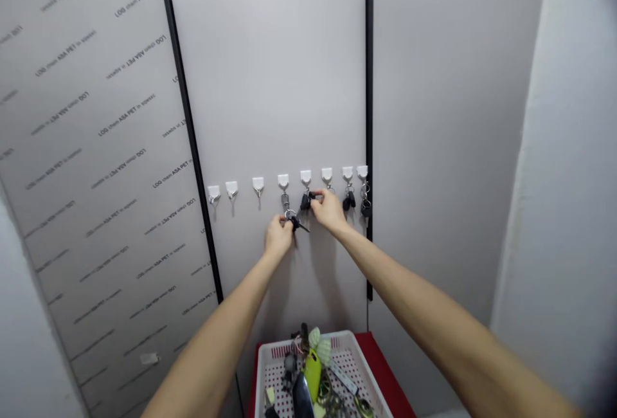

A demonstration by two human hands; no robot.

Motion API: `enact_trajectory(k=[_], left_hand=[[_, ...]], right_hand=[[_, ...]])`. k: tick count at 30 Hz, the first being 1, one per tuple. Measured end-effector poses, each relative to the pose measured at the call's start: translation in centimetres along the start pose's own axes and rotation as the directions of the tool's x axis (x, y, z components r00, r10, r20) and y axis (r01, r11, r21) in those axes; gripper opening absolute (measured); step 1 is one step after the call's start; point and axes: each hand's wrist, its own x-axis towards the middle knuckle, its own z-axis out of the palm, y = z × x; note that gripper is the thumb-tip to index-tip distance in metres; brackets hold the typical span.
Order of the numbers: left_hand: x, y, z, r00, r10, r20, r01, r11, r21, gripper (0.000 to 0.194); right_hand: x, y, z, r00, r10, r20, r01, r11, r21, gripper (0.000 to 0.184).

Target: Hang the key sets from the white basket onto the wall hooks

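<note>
Left hand (278, 236), key (299, 225) aslant down-right

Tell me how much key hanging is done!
Keys hang on the two rightmost hooks: done, it seems. The left hand and right hand hold other keys at middle hooks. The three leftmost hooks are bare, probably left to fill; the basket holds more things.

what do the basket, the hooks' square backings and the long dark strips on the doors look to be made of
Basket: white plastic, by its molded rim and punched holes.
Square backings: glossy white, probably plastic; metal isn't ruled out.
Dark strips: matte black, maybe coated metal or plastic; the even color leaves it open.
</note>
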Motion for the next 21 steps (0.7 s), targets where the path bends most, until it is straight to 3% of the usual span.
enact_trajectory(k=[4, 8, 11, 13, 16, 21], left_hand=[[1.8, 3.0, -2.9, 0.990, 0.143, -0.002, -0.139, 0.954, -0.265, 0.015], [3.9, 6.9, -5.8, 0.970, 0.235, -0.058, -0.242, 0.943, -0.226, 0.014], [3.4, 7.9, -6.8, 0.961, 0.277, 0.015, -0.270, 0.947, -0.173, 0.014], [1.9, 7.0, -6.8, 0.942, 0.301, 0.148, -0.274, 0.945, -0.176, 0.015], [-1.8, 3.7, -6.0, 0.875, 0.293, 0.386, -0.229, 0.952, -0.204, 0.014], [-8.4, -3.5, -3.0, 0.711, 0.147, 0.688, -0.090, 0.989, -0.118, 0.016]], right_hand=[[1.6, -0.7, -1.4, 0.999, -0.029, 0.042, 0.023, 0.989, 0.148, 0.025], [3.3, -4.4, -2.6, 0.995, -0.088, 0.038, 0.078, 0.974, 0.214, 0.025], [3.1, -6.6, -3.3, 0.976, -0.163, 0.144, 0.128, 0.965, 0.228, 0.022], [1.7, -6.5, -3.6, 0.938, -0.206, 0.278, 0.146, 0.964, 0.222, 0.018], [-2.1, -4.0, -3.3, 0.866, -0.186, 0.465, 0.100, 0.974, 0.203, 0.015], [-10.7, 3.2, -0.7, 0.642, -0.062, 0.764, -0.032, 0.994, 0.107, 0.018]])
